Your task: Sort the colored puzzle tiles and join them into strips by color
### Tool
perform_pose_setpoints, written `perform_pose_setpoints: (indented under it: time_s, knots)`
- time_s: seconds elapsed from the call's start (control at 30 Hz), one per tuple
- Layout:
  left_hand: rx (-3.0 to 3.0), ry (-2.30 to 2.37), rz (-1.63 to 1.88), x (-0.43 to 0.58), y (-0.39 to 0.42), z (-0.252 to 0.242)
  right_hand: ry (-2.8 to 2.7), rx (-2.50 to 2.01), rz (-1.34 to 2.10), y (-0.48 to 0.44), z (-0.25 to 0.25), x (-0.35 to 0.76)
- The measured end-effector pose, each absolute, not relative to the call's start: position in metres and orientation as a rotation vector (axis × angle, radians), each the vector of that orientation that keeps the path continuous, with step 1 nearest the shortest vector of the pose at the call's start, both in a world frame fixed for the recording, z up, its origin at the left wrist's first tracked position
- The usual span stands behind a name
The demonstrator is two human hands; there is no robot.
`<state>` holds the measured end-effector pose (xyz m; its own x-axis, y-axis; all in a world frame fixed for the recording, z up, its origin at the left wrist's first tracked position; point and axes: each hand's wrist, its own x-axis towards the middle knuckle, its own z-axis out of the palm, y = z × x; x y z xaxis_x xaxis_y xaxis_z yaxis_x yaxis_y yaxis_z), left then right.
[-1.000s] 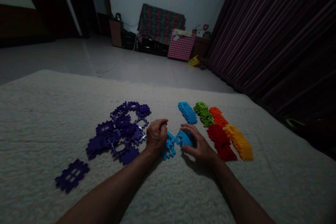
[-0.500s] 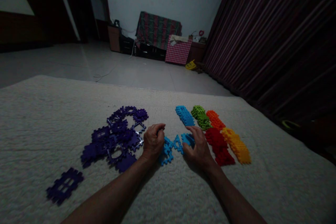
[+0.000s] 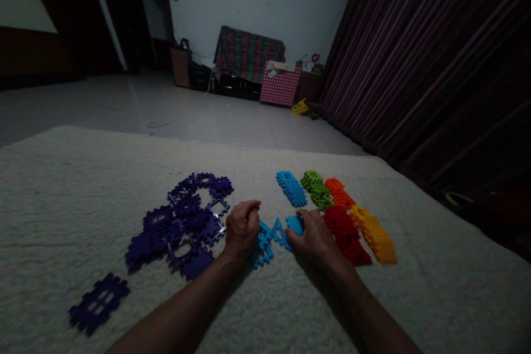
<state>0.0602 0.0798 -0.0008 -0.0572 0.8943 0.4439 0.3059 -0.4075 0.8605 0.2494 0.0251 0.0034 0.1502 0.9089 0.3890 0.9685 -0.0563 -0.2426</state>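
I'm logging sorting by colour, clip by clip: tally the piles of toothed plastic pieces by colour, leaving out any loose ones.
Purple pile: 1
Blue pile: 1
Green pile: 1
Orange pile: 1
Red pile: 1
Yellow pile: 1
Total: 6 piles, without the loose blue pieces and lone purple piece

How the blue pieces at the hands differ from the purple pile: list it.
The blue pieces are bright; the purple pile is dark. The blue pieces look few; the purple pile sprawls wide. The blue pieces are by the left hand and right hand; the purple pile lies left of both. Both have toothed edges and cut-out openings.
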Motion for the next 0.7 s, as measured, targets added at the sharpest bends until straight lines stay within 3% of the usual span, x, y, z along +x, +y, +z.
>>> perform_pose_setpoints:
  time_s: [0.37, 0.7]
  knots:
    - [1.709, 1.294, 1.463, 0.061, 0.080, -0.001, -1.539, -1.618, -0.308, 0.053, -0.004, 0.250]
    - [1.704, 1.281, 1.467, 0.061, 0.080, -0.001, -1.474, -1.627, -0.362, 0.071, -0.014, 0.258]
